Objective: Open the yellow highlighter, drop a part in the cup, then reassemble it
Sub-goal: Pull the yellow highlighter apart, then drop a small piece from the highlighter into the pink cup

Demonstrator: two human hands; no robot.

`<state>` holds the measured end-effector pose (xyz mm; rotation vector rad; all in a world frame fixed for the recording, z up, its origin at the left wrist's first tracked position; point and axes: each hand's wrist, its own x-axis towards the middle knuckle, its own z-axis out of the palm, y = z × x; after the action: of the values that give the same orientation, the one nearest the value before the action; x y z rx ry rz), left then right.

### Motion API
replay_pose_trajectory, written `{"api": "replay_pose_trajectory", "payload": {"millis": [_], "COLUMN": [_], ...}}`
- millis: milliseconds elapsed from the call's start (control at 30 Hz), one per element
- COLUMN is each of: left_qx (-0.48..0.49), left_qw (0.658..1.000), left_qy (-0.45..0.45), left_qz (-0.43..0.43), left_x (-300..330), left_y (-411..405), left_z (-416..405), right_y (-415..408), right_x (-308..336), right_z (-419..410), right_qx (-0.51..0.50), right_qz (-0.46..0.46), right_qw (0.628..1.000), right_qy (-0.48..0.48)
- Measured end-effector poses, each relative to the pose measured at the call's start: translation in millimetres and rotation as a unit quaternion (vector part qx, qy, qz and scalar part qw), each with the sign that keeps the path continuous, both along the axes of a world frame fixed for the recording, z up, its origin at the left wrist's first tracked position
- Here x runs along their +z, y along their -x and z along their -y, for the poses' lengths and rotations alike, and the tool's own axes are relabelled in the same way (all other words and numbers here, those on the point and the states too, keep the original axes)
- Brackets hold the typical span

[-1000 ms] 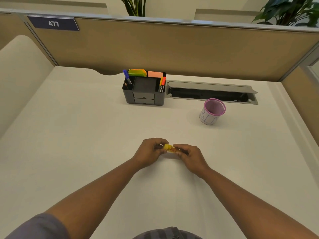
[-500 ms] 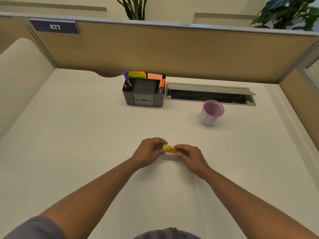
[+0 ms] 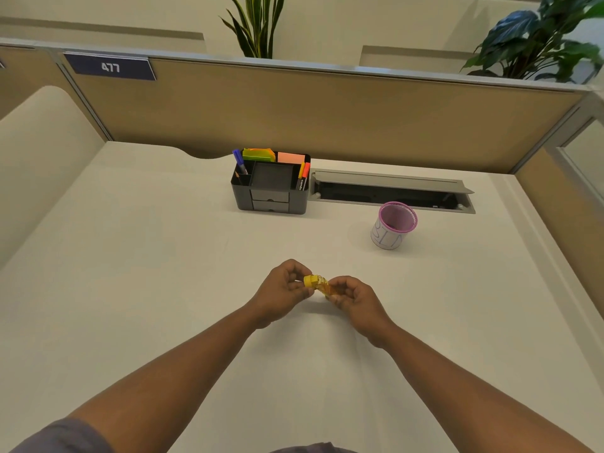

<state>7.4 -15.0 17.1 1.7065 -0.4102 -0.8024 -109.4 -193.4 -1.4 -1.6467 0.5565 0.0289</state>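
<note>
Both hands meet above the middle of the bench, each pinching one end of the yellow highlighter (image 3: 322, 285). The left hand (image 3: 283, 291) closes its fingertips on the brighter yellow end piece — the cap, by its look — while the right hand (image 3: 353, 296) grips the translucent amber barrel, with the rest of that end hidden under its fingers. The highlighter lies roughly level between them, tilted slightly down toward the right hand, and is held just clear of the bench (image 3: 130, 273); whether the cap has begun to separate from the barrel cannot be told at this size.

Well beyond the hands, to the right and farther back, stands the pink-rimmed mesh cup (image 3: 394, 225), upright, with a white paper label around its lower wall bearing faint writing that is too small to read. Just behind it a grey cable tray (image 3: 392, 186) is set into the bench with its lid raised. Beside that tray on the left sits a black desk organiser (image 3: 270, 191) holding a blue pen (image 3: 239, 161), sticky notes in green, orange and pink, and an orange marker (image 3: 304, 174). A tan partition (image 3: 327, 119) closes off the back — its label reads 477 — and plant leaves show above it.
</note>
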Motion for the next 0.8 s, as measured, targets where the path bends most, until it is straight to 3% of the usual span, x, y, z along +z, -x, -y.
{"api": "replay_pose_trajectory", "payload": {"millis": [300, 533, 800], "left_qx": [0.005, 0.017, 0.044], "left_qw": [0.997, 0.995, 0.997], "left_qy": [0.027, 0.034, -0.008], "left_qz": [-0.068, -0.087, -0.066], "left_x": [0.7, -9.1, -25.2], "left_y": [0.2, -4.3, -21.2], "left_z": [9.6, 23.6, 43.1], "right_y": [-0.6, -6.7, -26.4], "right_x": [2.9, 14.0, 32.6], "right_z": [2.4, 25.4, 82.3], "right_qx": [-0.032, -0.168, -0.325], "right_qz": [0.018, 0.046, 0.064], "right_qw": [0.997, 0.985, 0.934], "right_qy": [-0.067, -0.006, 0.135]}}
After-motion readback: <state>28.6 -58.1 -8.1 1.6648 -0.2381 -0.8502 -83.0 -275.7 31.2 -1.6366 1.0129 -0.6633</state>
